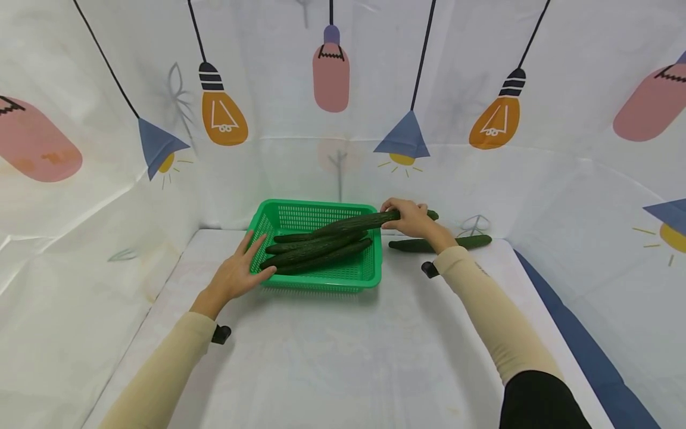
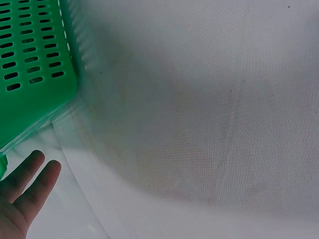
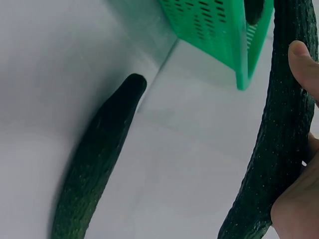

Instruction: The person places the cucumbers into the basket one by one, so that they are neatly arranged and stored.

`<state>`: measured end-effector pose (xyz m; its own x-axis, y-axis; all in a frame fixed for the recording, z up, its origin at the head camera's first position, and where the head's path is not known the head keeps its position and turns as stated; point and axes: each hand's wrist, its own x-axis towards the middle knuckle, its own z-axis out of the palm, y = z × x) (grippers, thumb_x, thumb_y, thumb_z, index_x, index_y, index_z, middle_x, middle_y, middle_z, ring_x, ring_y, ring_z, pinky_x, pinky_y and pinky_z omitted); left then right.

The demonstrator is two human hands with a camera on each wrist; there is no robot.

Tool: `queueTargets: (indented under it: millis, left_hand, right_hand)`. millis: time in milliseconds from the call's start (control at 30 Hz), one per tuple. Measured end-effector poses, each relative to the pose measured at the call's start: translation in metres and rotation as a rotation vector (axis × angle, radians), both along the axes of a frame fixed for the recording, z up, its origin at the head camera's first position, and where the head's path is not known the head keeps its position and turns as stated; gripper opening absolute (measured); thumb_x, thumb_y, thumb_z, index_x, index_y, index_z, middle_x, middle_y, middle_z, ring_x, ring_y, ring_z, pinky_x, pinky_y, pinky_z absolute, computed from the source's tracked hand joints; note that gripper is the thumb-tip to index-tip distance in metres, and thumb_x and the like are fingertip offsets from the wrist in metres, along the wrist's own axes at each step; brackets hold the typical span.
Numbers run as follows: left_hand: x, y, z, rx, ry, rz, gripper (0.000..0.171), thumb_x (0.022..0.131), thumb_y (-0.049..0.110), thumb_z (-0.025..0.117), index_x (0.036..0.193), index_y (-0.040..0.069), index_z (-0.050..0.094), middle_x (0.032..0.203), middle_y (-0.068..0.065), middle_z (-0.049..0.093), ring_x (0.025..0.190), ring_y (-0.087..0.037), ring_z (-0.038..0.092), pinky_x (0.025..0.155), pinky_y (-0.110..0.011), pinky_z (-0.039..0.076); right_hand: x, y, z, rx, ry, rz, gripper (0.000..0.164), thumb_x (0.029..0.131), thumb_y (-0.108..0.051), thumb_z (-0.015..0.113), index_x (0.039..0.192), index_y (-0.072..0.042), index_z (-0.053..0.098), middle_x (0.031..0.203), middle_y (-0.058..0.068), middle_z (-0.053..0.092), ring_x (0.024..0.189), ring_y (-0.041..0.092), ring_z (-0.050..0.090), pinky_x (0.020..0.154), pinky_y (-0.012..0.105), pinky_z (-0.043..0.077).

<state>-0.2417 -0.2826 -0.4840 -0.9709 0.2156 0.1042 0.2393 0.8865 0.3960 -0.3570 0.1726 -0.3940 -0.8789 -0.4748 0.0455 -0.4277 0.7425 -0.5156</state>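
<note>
A green plastic basket stands at the back of the table with several cucumbers lying in it. My right hand grips another cucumber near its right end, over the basket's right rim; its left part reaches over the cucumbers inside. In the right wrist view, thumb and fingers wrap this held cucumber. My left hand is at the basket's left side, fingers spread and straight, thumb over the front left rim. The left wrist view shows two of its fingers beside the basket.
One more cucumber lies on the white table right of the basket, partly hidden by my right wrist; the right wrist view shows this cucumber too. A white printed cloth hangs behind and at both sides.
</note>
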Motion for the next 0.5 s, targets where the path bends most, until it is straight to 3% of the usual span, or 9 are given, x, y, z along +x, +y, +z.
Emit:
queueTargets:
  millis: [500]
  left_hand:
    - [0.000, 0.000, 0.000, 0.002, -0.001, 0.001, 0.091, 0.095, 0.065, 0.058, 0.167, 0.027, 0.017, 0.173, -0.016, 0.007, 0.096, -0.043, 0.070, 0.067, -0.046, 0.054]
  right_hand:
    - [-0.003, -0.032, -0.002, 0.034, 0.003, 0.063, 0.037, 0.096, -0.030, 0.075, 0.127, -0.017, 0.060, 0.139, 0.014, 0.063, 0.131, 0.034, 0.056, 0.108, 0.065, 0.018]
